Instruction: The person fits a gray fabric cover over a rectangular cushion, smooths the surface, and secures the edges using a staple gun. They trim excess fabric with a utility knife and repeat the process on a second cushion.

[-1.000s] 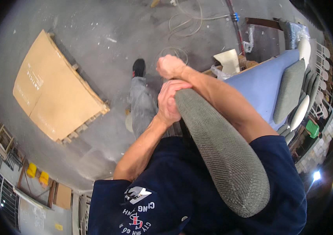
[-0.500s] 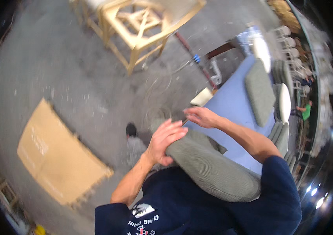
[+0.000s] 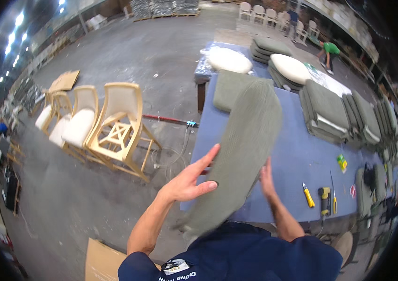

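Observation:
A green-grey ribbed fabric seat cushion (image 3: 248,136) stands raised and tilted in front of me, somewhat blurred. My left hand (image 3: 187,182) grips its left edge, thumb on the front face and other fingers along the side. At the right edge, my right hand (image 3: 267,180) holds the cushion from the side; part of its fingers is hidden behind it. Behind the cushion's upper end, another green cushion (image 3: 224,91) lies flat on the blue-covered table (image 3: 288,173).
Stacked green cushions (image 3: 325,110) and white oval pads (image 3: 290,68) line the table's far side. A yellow-handled cutter (image 3: 308,195), a power tool (image 3: 324,201) and a screwdriver (image 3: 333,192) lie at right. Wooden chairs (image 3: 119,126) stand left, cardboard (image 3: 98,260) lower left. A person (image 3: 331,49) bends far off.
The view has swung toward the table. The cushion, earlier lying against my body under both hands, is now lifted upright between them, above the table's near edge.

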{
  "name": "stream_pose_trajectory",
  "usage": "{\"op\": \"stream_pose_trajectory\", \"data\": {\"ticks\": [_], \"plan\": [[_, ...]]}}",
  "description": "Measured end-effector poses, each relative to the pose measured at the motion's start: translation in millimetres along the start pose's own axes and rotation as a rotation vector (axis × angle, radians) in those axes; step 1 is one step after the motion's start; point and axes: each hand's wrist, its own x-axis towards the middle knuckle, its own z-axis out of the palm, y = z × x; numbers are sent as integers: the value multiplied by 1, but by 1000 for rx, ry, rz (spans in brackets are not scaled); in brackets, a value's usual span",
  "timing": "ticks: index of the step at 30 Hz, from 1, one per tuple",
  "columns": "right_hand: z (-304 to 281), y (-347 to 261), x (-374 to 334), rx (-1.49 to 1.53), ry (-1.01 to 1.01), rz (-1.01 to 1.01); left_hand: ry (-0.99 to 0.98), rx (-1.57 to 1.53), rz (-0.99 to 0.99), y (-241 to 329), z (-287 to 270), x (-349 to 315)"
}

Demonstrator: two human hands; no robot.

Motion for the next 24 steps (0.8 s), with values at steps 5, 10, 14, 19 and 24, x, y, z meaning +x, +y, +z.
{"op": "stream_pose_trajectory", "data": {"ticks": [5, 10, 14, 19, 24], "plan": [[-31, -99, -28, 777, -192, 46, -208, -68, -26, -43, 157, 96], [-86, -99, 5, 750, -226, -164, 57, -134, 85, -21, 236, 177], [-88, -90, -18, 514, -212, -448, -52, -203, -19, -18, 228, 152], [-90, -140, -71, 533, -304, -310, -70, -122, -67, 1, 241, 97], [-114, -128, -57, 499, -464, -138, 42, -314, -234, -21, 182, 101]]}}
